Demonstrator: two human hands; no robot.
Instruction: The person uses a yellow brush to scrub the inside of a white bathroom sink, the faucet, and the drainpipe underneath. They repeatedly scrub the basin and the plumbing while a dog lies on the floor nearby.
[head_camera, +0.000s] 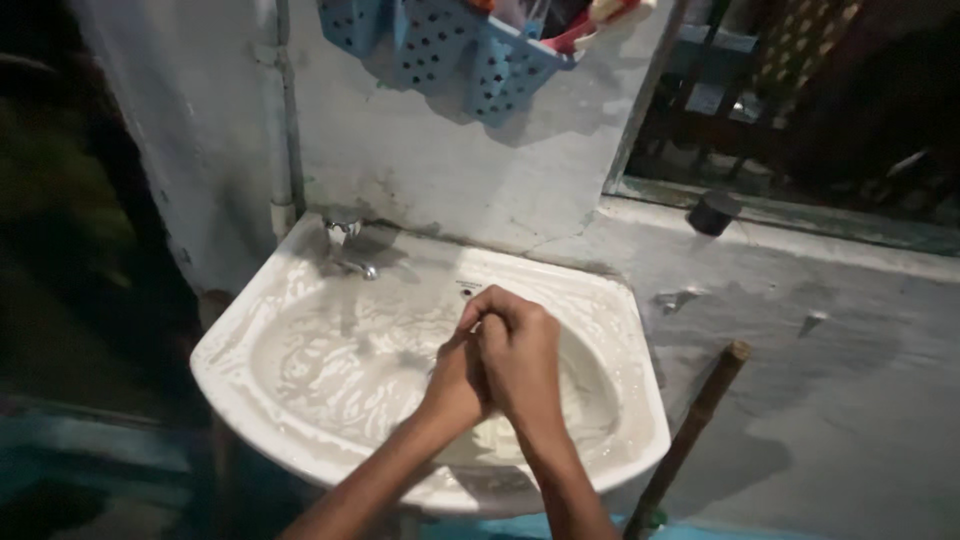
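Seen from above, two bare forearms reach over a white sink fixed to a wall. The right hand is clasped over the left hand, pressed together above the wet basin; whether they hold anything I cannot tell. A wooden stick leans just right of the sink rim, and a stray elbow could likely knock it over. Open ledge lies right. Farther back, a metal tap, a dark cup, and a blue basket overhead.
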